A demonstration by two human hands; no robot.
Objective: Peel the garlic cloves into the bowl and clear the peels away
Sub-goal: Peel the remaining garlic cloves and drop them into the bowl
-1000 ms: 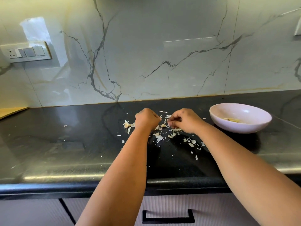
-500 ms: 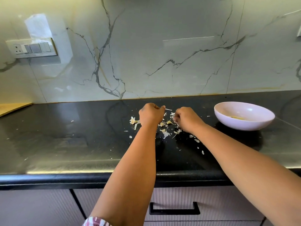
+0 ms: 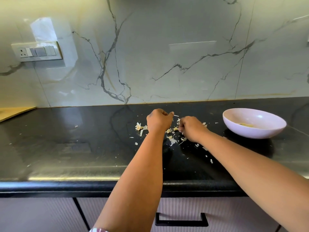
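- The left hand [image 3: 159,121] is curled into a loose fist over the black surface [image 3: 70,148], its thumb and forefinger pressed together at the far side; a thin pale sliver shows just past them, but whether the fingers hold it, or anything else, cannot be told.
- The right hand [image 3: 192,128] is curled with its fingertips down among the garlic peels [image 3: 172,139]; they seem to pinch something small at the near-left edge of the hand, a clove or a peel, too small to name.
- The peels lie scattered between and around both hands, with a larger clump [image 3: 139,126] just left of the left hand.
- The bowl [image 3: 254,123] stands to the right, apart from the right hand, with a few pale pieces inside.
- The move ahead likely turns on this: the bowl lies rightward of both hands, and the right hand is the nearer, so a peeled clove would travel that way.
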